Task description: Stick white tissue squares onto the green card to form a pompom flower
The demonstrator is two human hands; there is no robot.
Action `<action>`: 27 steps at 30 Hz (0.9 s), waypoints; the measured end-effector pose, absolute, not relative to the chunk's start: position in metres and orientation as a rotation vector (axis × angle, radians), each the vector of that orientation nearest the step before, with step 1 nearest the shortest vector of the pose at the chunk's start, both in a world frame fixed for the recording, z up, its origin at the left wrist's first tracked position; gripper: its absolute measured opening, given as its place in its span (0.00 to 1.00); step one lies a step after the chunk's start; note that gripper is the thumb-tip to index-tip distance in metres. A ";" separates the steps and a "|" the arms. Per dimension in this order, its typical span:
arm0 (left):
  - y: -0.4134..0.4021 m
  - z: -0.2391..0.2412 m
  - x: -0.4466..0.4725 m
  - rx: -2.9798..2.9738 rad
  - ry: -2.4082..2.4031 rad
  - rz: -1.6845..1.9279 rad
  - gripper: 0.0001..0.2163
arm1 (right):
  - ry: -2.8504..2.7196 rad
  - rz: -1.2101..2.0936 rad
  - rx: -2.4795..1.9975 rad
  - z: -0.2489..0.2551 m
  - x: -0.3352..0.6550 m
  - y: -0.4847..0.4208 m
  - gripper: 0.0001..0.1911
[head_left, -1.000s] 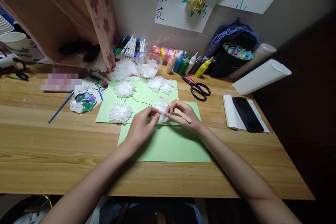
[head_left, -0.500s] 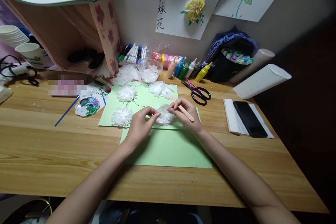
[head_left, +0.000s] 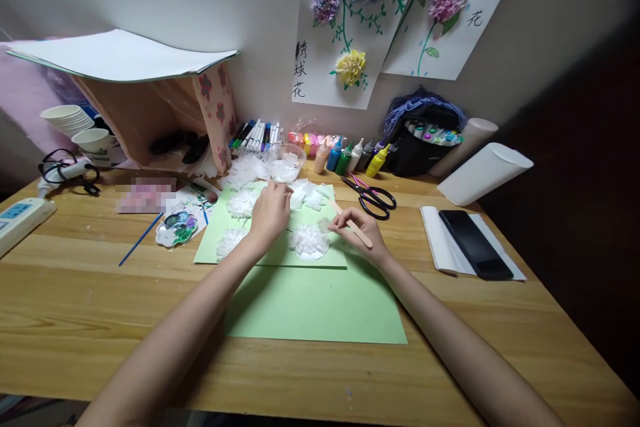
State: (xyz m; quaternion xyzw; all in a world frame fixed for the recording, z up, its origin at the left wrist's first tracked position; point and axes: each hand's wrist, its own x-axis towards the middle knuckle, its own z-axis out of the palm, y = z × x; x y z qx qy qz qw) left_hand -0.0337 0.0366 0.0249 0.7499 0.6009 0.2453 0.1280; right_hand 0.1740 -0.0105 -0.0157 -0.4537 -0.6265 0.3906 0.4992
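Note:
My right hand [head_left: 361, 233] is closed around a flat wooden craft stick [head_left: 361, 236]. A thin piece of white tissue paper [head_left: 325, 225] shows at its fingertips. Just left of it, a ruffled white paper flower [head_left: 309, 241] lies on the green paper [head_left: 280, 257]. My left hand [head_left: 271, 212] hovers over that sheet, close to a pile of white tissue pieces [head_left: 307, 194]. Its fingers are bent and mostly hidden behind the back of the hand. Beside and partly behind it lie two more white paper flowers, one upper [head_left: 241, 203] and one lower [head_left: 230, 243].
A clear bowl [head_left: 295, 165] with white scraps stands behind the sheet, near several paint bottles [head_left: 344, 159]. Black-handled scissors [head_left: 374, 199] lie to the right, and a phone [head_left: 475, 244] farther right. A paint palette [head_left: 177, 229] and a blue brush [head_left: 141, 239] are at the left.
My left hand has moved from the lower right flower up and left towards the tissue pile. My right hand still holds the stick beside the flower. The view has tilted up.

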 end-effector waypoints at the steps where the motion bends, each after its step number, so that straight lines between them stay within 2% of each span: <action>1: 0.028 0.025 -0.032 2.184 1.583 0.753 0.11 | -1.564 0.988 -1.086 -0.013 0.174 -0.014 0.11; 4: 0.003 0.024 -0.031 2.133 1.167 0.723 0.11 | -1.677 1.022 -1.079 -0.007 0.173 -0.022 0.11; 6: -0.007 0.021 -0.030 2.108 1.073 0.706 0.11 | -1.733 1.000 -1.080 -0.006 0.172 -0.025 0.11; 12: -0.016 0.014 -0.026 1.998 1.163 0.834 0.06 | -1.694 0.997 -1.036 -0.003 0.176 -0.031 0.13; 17: -0.037 0.008 -0.027 1.949 1.170 0.737 0.05 | -1.341 1.055 -0.896 -0.017 0.191 -0.035 0.24; 21: -0.045 0.004 -0.032 2.030 1.172 0.637 0.05 | -1.372 1.151 -0.923 -0.029 0.192 -0.042 0.32; 27: -0.041 0.002 -0.036 1.982 1.268 0.703 0.05 | -1.642 1.074 -1.046 -0.030 0.180 -0.051 0.29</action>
